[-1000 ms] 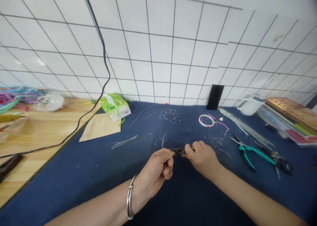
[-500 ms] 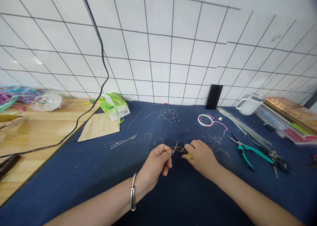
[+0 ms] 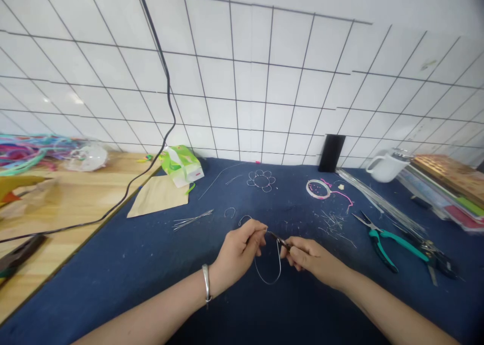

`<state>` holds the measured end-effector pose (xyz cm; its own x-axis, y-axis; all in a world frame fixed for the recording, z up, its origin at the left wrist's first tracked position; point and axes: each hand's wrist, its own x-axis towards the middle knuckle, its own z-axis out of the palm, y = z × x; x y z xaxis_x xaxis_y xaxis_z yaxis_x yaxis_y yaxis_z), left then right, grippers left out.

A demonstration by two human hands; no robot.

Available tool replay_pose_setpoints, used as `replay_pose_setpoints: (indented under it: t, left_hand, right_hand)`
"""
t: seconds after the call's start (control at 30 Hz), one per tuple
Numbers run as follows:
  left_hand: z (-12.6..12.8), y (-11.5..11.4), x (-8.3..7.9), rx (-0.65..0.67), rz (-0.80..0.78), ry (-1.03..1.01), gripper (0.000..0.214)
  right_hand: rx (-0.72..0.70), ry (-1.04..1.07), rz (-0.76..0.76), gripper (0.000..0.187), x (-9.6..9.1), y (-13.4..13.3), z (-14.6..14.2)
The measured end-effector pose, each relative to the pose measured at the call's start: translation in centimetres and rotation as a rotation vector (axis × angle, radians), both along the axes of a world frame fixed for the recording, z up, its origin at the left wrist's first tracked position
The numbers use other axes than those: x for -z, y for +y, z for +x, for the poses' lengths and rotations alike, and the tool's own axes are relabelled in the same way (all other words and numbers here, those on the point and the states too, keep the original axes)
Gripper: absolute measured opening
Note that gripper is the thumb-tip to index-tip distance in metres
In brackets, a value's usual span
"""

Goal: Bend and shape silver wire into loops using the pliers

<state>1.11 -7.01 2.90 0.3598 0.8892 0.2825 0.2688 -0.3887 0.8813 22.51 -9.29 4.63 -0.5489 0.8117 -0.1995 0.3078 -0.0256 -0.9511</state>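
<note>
My left hand point(image 3: 242, 244) pinches one end of a thin silver wire point(image 3: 269, 274), which hangs down in a U-shaped loop between my hands. My right hand point(image 3: 308, 257) is closed around small dark pliers point(image 3: 279, 240) whose tip meets the wire by my left fingertips. Both hands hover over the dark blue cloth point(image 3: 151, 274). A metal bracelet point(image 3: 206, 283) sits on my left wrist.
On the cloth lie a wire flower point(image 3: 261, 179), small bent wire pieces point(image 3: 229, 212), a bunch of straight wires point(image 3: 192, 219), a pink-threaded ring point(image 3: 317, 189), teal-handled pliers point(image 3: 385, 236) and a brown paper bag point(image 3: 157, 196). A white mug point(image 3: 385, 166) and stacked boards stand right; a black cable crosses the wooden table left.
The wire, short and nearly straight before, now hangs as a long loop between my hands. Both hands have shifted slightly down and towards me.
</note>
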Motion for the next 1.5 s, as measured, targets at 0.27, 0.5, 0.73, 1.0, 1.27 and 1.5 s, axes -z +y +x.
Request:
replay_pose_setpoints:
  t: [0.27,0.5,0.73,1.0,1.27,1.5]
  left_hand:
    - [0.3,-0.3,0.0,0.025,0.025,0.013,0.013]
    - [0.3,-0.4,-0.3,0.013,0.007,0.011,0.013]
    - [0.4,-0.5,-0.3,0.032,0.01,0.044,0.013]
    - [0.3,-0.4,-0.1,0.022,0.034,0.049,0.013]
    - [0.2,-0.3,0.0,0.042,0.042,0.04,0.014]
    - [0.1,-0.6,-0.8,0.061,-0.009,0.08,0.014]
  right_hand:
    - [0.001,0.031,-0.017,0.037,0.1,-0.1,0.0]
    - [0.014,0.016,-0.033,0.036,0.2,0.0,0.1]
    - [0.014,-0.024,0.032,0.035,0.3,0.1,0.2]
    - [0.006,0.016,0.001,0.036,0.4,0.0,0.1]
    - [-0.003,-0.049,0.061,0.036,0.1,0.1,0.1]
    - [0.022,-0.146,0.189,0.036,-0.4,0.0,-0.1]
